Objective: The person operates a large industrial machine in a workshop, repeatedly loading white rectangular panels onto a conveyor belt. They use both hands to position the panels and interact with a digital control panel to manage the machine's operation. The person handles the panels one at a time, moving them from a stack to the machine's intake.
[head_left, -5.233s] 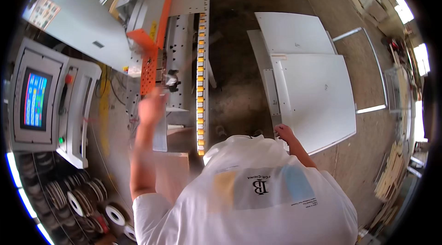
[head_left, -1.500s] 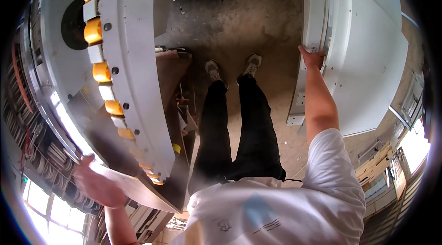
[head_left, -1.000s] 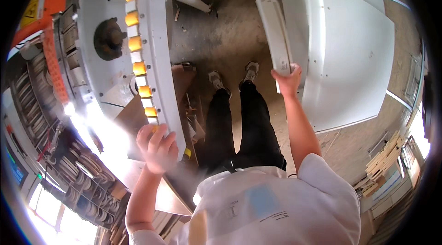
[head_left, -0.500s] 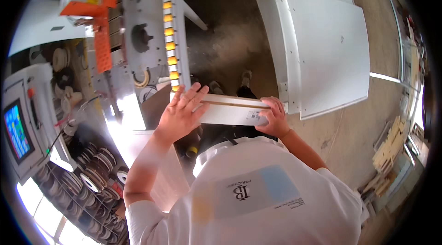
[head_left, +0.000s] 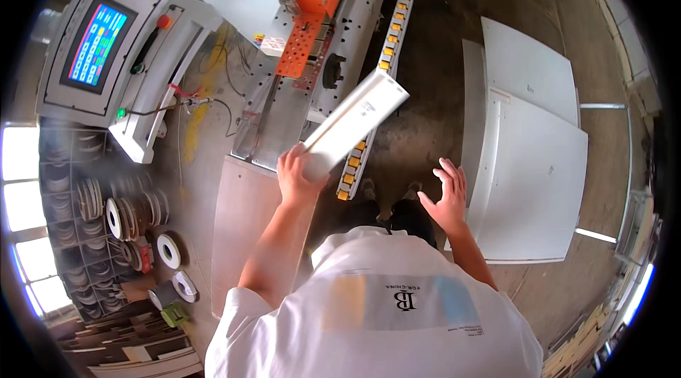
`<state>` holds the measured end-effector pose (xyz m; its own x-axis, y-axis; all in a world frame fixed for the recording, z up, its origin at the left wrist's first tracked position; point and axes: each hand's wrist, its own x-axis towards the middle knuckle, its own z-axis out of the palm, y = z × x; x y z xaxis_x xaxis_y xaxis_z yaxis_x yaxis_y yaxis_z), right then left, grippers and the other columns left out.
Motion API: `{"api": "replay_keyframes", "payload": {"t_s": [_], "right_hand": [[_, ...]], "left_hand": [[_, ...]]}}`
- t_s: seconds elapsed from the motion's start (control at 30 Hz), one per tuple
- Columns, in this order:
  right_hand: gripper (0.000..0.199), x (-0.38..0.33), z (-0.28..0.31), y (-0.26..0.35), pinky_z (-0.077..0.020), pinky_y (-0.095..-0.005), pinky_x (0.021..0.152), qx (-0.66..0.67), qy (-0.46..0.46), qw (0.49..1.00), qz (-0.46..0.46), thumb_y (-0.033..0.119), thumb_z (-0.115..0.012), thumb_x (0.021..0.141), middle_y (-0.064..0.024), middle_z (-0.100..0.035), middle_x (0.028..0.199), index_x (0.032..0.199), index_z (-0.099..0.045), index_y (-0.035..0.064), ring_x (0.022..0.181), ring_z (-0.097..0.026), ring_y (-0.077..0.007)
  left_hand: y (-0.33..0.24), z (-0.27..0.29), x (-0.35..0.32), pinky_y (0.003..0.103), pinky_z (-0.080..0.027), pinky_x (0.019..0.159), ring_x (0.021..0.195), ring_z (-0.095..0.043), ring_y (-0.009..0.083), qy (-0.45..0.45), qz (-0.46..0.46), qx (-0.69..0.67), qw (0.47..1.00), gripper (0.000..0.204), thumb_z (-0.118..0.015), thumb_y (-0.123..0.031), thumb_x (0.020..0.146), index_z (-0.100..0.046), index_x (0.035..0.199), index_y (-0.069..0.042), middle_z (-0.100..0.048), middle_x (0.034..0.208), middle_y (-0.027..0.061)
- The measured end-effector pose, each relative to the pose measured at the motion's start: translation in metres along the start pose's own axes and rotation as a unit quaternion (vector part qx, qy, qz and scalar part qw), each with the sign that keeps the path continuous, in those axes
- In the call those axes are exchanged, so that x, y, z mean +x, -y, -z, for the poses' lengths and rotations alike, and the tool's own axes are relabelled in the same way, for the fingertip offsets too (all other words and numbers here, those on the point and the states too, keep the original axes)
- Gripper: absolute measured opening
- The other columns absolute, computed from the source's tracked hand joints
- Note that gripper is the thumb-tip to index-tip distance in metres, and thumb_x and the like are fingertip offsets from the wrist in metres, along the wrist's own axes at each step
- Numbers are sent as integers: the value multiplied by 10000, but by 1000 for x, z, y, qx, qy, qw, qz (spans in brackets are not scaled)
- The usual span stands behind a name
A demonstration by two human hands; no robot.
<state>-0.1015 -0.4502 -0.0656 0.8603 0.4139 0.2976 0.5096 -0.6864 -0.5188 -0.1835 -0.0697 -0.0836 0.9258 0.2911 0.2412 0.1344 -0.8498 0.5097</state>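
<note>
Right hand [head_left: 445, 200] released white panel [head_left: 352, 122]; left hand [head_left: 296, 176] grips.

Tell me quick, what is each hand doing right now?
Left hand: closed on one end of a narrow white panel.
Right hand: open, fingers spread, holding nothing, beside the stack of white panels.

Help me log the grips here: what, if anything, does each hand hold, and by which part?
The left hand grips the long narrow white panel strip by its near end. The right hand is open and holds nothing.
</note>
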Motion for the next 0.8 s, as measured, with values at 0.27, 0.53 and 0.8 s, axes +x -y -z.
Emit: {"api": "replay_keyframes", "payload": {"t_s": [0.27, 0.53, 0.8], "right_hand": [[513, -48, -8, -16, -368, -536, 1153, -16, 48, 998, -46, 173, -817, 731, -81, -625, 1338, 1191, -600, 104, 1296, -554, -313], [463, -115, -8, -25, -428, -466, 1075, -19, 89, 982, -163, 180, -790, 744, -112, -656, 1285, 1165, -622, 84, 1217, -576, -342], [457, -172, 0, -30, -433, -475, 1064, -53, 119, 950, -285, 288, -784, 781, -122, -662, 1262, 1166, -635, 94, 1207, -579, -353]], "left_hand": [[99, -30, 39, 500, -364, 1169, 1391, -467, 400, -103, -11, 116, 988, 545, -775, -275, 811, -649, 1254, 16, -565, 1453, 185], [94, -55, 89, 501, -318, 1204, 1415, -452, 379, -137, 78, 152, 976, 578, -702, -327, 889, -600, 1318, 47, -537, 1472, 219], [80, -79, 164, 424, -319, 1207, 1451, -393, 323, -117, 108, 126, 979, 598, -696, -309, 894, -574, 1377, 20, -493, 1536, 126]]}}
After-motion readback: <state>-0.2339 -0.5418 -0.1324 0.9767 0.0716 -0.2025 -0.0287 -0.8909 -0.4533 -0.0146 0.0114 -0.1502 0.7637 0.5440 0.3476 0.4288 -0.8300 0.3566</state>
